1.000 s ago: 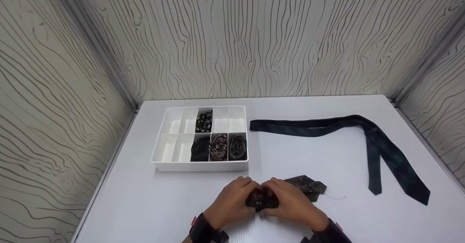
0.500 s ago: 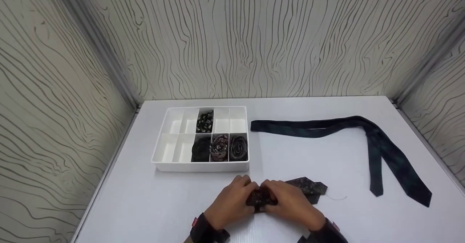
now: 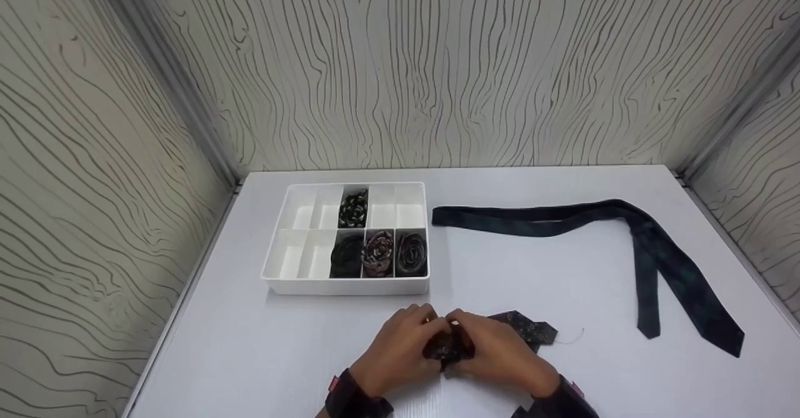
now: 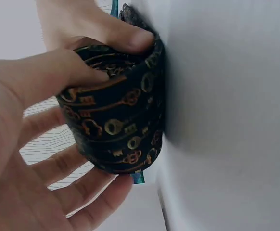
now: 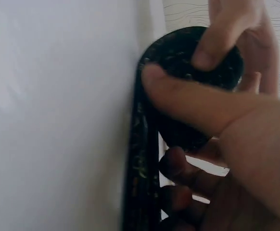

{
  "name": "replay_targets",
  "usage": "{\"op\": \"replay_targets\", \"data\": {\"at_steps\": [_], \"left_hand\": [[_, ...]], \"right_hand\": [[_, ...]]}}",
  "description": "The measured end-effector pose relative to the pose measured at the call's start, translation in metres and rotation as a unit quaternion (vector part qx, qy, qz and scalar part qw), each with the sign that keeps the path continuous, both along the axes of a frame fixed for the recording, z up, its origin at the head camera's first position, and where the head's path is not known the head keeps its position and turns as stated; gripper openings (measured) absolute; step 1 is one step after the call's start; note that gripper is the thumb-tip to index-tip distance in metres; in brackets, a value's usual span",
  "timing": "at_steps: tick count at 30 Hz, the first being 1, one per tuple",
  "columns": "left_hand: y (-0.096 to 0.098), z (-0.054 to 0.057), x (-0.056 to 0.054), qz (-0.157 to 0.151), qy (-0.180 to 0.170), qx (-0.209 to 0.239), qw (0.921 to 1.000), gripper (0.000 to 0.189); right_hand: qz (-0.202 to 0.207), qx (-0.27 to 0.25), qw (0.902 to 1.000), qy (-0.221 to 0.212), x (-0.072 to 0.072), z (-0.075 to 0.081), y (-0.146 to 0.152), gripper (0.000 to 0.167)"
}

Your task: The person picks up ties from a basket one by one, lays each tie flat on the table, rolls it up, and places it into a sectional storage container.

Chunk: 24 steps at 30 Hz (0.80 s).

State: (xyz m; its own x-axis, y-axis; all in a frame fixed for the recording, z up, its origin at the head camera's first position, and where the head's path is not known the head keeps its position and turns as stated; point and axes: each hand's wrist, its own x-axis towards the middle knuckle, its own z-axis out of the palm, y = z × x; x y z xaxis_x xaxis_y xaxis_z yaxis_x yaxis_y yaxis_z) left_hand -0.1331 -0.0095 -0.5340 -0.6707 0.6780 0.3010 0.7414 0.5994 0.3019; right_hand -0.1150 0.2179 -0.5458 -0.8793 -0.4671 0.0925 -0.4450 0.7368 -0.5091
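A dark necktie (image 4: 116, 125) with a gold and copper key pattern is partly wound into a thick roll. My left hand (image 3: 400, 349) grips one side of the roll, its thumb over the near end and its fingers round the far end. On the other side my right hand (image 3: 497, 349) holds the roll too, thumb pressed at the end in the right wrist view. The unrolled tail (image 3: 531, 330) runs out flat on the table to the right from under the right hand. In the head view the fingers hide most of the roll.
Behind my hands stands a white divided box (image 3: 347, 287). Several of its compartments hold rolled neckties, one a maroon patterned tie (image 3: 378, 254). A dark green necktie (image 3: 681, 274) lies loose and bent across the right of the white table (image 3: 531, 268). Wood-grain panels enclose the back and sides.
The tie's flat tail has drawn slightly left toward my hands, and its loose thread has shifted. Both hands stay on the roll with small finger movements. The box and green tie lie as before.
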Motion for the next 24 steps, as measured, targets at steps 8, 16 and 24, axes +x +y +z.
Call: {"op": "replay_targets", "data": {"at_steps": [8, 16, 24], "left_hand": [[-0.0005, 0.0016, 0.0006, -0.006, 0.008, -0.006, 0.9999, 0.051], [-0.0004, 0.0014, 0.0, -0.011, 0.0, -0.009, 0.9999, 0.047], [0.0022, 0.0019, 0.0021, -0.007, -0.005, -0.007, 0.9999, 0.057]], "right_hand": [[0.003, 0.004, 1.0, -0.001, -0.0007, 0.0014, 0.001, 0.056], [0.007, 0.002, 1.0, 0.003, -0.0022, 0.0025, 0.002, 0.053], [0.009, 0.01, 0.9998, -0.013, 0.0004, 0.0044, 0.0028, 0.058]]}}
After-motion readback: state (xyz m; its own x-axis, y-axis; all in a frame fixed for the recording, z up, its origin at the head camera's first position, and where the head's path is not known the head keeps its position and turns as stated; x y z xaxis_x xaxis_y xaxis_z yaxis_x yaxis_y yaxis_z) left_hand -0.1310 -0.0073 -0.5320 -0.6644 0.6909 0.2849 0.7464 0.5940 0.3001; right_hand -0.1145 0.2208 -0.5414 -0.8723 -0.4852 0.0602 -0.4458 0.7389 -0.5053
